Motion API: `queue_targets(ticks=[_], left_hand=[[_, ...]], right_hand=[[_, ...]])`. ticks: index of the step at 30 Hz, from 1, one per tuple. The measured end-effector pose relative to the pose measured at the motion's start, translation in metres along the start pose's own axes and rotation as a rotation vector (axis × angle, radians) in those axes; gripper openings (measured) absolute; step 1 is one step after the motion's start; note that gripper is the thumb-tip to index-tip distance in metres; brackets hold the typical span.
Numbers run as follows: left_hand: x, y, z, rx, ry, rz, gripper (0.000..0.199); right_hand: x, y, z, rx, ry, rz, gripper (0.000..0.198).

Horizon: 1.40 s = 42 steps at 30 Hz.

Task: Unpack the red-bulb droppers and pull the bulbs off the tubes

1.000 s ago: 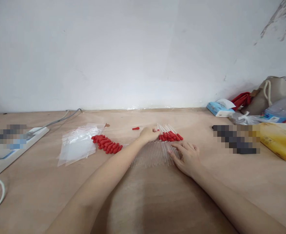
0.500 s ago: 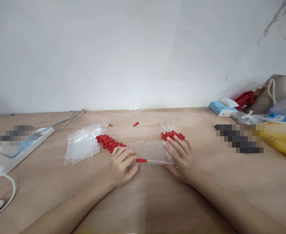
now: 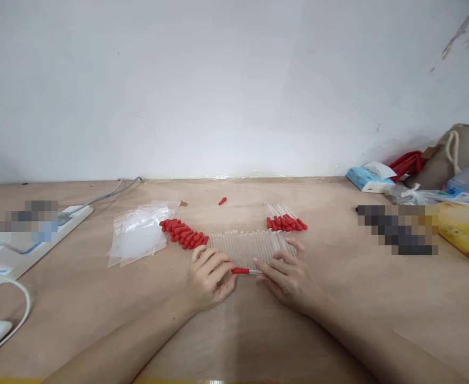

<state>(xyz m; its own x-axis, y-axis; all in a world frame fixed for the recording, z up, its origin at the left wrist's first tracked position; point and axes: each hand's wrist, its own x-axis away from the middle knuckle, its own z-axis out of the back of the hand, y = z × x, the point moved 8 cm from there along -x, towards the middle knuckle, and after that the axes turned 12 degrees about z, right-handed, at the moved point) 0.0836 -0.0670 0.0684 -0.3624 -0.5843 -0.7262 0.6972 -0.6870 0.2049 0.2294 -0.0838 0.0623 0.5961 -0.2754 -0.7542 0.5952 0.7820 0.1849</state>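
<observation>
My left hand (image 3: 213, 271) is closed, its thumb and fingers pinching the end of a red rubber dropper bulb (image 3: 240, 271). The bulb sits on one end of a clear glass dropper tube (image 3: 255, 272), which lies level between my hands. My right hand (image 3: 284, 272) grips that tube close to the bulb, hiding its far end. Just beyond my hands lies a row of clear glass tubes (image 3: 242, 248), side by side. A heap of loose red bulbs (image 3: 182, 233) is by my left fingers. Assembled droppers (image 3: 285, 222) with red bulbs lie beyond my right hand.
Clear zip bags (image 3: 140, 234) lie left of the bulbs. One stray red bulb (image 3: 222, 201) rests near the wall. A power strip (image 3: 58, 234) with cables stands at left; a tissue pack (image 3: 370, 177) and a yellow package (image 3: 468, 229) are at right.
My right hand has moved nearer to me and leftward, away from the assembled droppers, and now grips closer to the bulb. The held dropper has shifted slightly right and nearer.
</observation>
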Motion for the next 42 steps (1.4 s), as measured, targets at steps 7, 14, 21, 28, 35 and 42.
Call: queue_targets(ticks=[7,14,21,28,35,42], left_hand=[[-0.002,0.015,-0.008,0.059,-0.103,-0.13,0.022],[0.003,0.013,-0.012,0.047,-0.176,-0.085,0.009],[0.006,0.011,-0.01,0.02,-0.203,-0.093,0.014],[0.0,-0.028,0.01,0.088,-0.105,0.062,0.012],[-0.045,-0.083,0.024,-0.08,-0.139,0.317,0.022],[-0.072,-0.144,0.002,-0.209,-0.326,0.414,0.01]], right_hand=[[0.004,-0.002,-0.01,-0.026,-0.031,-0.006,0.01],[0.003,-0.007,-0.005,-0.036,-0.073,0.025,0.011],[0.009,-0.008,0.0,-0.035,-0.076,0.035,0.012],[0.026,0.045,0.021,0.078,-0.018,-0.211,0.015],[0.045,0.085,0.036,0.331,-0.099,-0.431,0.021],[0.061,0.096,0.03,0.472,-0.252,-0.51,0.024]])
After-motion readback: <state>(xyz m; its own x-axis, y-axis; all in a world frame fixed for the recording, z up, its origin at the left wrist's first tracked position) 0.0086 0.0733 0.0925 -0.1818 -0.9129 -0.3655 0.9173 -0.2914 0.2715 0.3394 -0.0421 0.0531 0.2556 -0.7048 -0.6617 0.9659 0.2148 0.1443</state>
